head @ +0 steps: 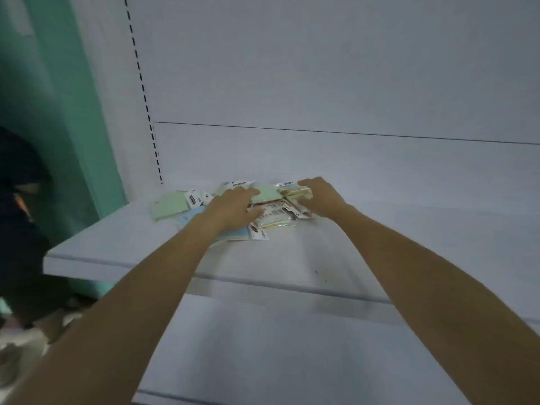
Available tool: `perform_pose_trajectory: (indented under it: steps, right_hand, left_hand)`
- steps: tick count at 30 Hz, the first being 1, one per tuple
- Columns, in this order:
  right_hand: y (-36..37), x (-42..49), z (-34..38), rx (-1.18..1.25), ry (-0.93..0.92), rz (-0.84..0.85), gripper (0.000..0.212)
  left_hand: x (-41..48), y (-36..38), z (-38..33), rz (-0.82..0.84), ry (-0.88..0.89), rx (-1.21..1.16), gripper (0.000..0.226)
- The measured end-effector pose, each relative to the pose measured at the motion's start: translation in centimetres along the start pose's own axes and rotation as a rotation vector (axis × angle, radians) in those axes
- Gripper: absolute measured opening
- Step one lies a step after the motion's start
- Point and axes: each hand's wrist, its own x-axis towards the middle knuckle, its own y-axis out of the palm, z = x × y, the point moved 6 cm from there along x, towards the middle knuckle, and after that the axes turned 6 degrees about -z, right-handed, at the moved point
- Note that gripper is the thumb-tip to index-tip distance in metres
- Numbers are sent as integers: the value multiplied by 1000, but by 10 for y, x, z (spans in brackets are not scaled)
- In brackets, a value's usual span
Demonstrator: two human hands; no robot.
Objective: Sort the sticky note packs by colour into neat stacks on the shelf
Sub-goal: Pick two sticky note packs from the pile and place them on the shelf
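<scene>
A loose pile of sticky note packs lies at the back left of the white shelf (380, 229). A pale green pack (168, 205) lies at the pile's left end. Another green pack (267, 194) sits in the middle, and yellow packs (293, 190) lie to its right. Blue packs (191, 216) show under my left forearm. My left hand (233, 209) lies flat on the pile, fingers spread and touching the middle green pack. My right hand (321, 197) rests on the yellow packs with its fingers curled over them; whether it grips one I cannot tell.
A lower shelf (292, 346) juts out below the upper one. The white back panel (321, 83) has a slotted upright (143, 89) at its left. A green wall (58, 112) and a dark-clothed person (20, 214) stand to the left.
</scene>
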Motion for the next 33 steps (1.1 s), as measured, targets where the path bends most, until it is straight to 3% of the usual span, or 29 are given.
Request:
perform_pose_trajectory:
  steps: [8,17,20,28,33]
  right_hand:
    - [8,23,0,-75,-108,-32,46]
    - [12,32,-4,-142,-205,-146,27]
    - [4,29,-6,-145,-242,-163,26]
    - [0,6,-9,-275,-298,-145,26]
    - [3,5,-4,-342,-271,-116,33]
  left_hand:
    - [39,8,4,-60,-52,360,54]
    - [71,35,11,56,-5,410,56]
    - [73,39,14,68,36,436,46]
    - [57,23,16,-57,239,462,45]
    - [54,27,25,24,149,486,41]
